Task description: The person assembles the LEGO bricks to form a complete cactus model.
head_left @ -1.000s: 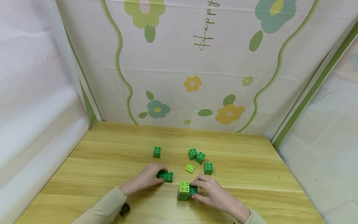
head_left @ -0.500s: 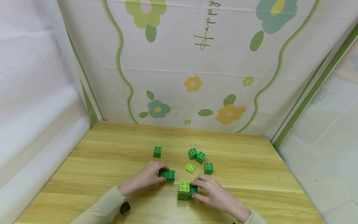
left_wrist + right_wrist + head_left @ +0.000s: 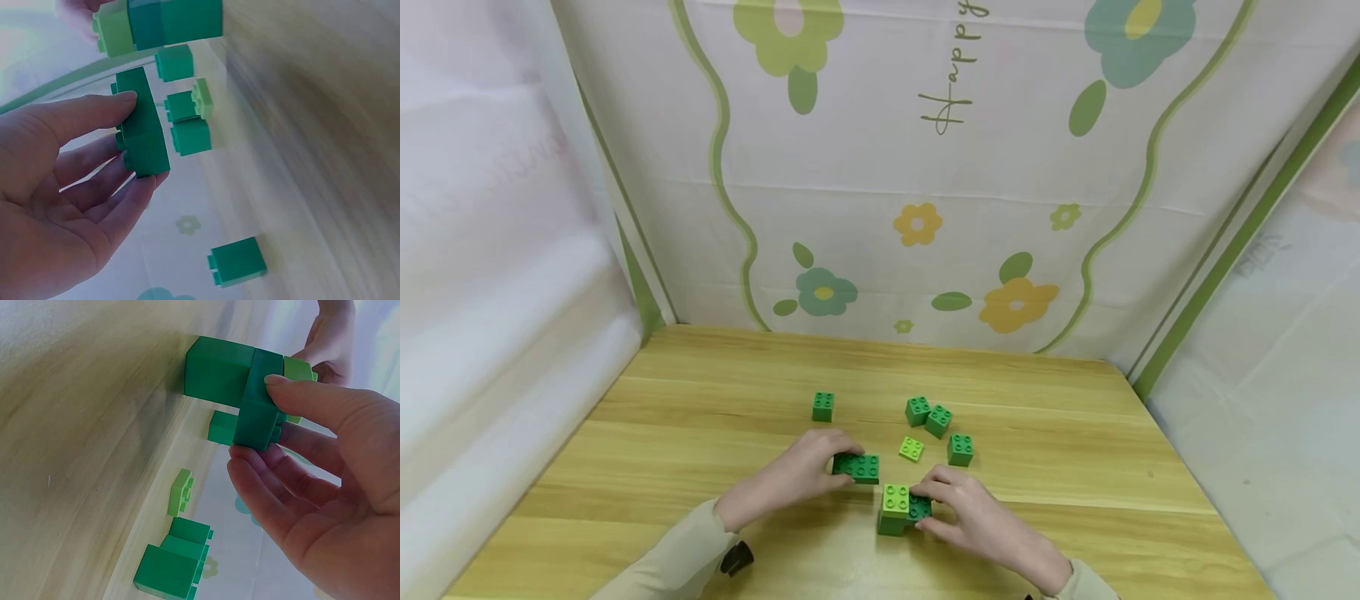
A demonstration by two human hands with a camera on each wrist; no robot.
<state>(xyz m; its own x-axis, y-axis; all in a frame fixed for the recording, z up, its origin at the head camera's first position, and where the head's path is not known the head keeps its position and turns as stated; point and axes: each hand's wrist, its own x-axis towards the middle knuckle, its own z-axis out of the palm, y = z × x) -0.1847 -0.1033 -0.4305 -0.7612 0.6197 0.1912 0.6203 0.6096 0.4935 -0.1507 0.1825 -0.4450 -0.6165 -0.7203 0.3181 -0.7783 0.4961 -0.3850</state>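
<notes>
My left hand (image 3: 797, 473) pinches a long green building brick (image 3: 145, 128) between thumb and fingers. In the left wrist view this brick is held apart from the table, studs facing the palm side. To its right in the head view stands a small stack. My right hand (image 3: 966, 515) grips the stack's dark green brick (image 3: 259, 403) by its free end. A lime green brick (image 3: 896, 498) sits on top of that brick's other end, and a green block (image 3: 215, 372) is under it, resting on the table. The fingers partly cover the dark green brick.
On the wooden table (image 3: 715, 392) beyond the hands lie loose pieces: a green block (image 3: 823, 407) at the left, two touching green blocks (image 3: 928, 417), a thin lime piece (image 3: 912, 449) and another green block (image 3: 959, 450). Patterned cloth (image 3: 850, 167) walls surround the table.
My left hand has moved slightly right and away from me with the long green brick, nearer to the stack. My right hand and the stack have stayed in place.
</notes>
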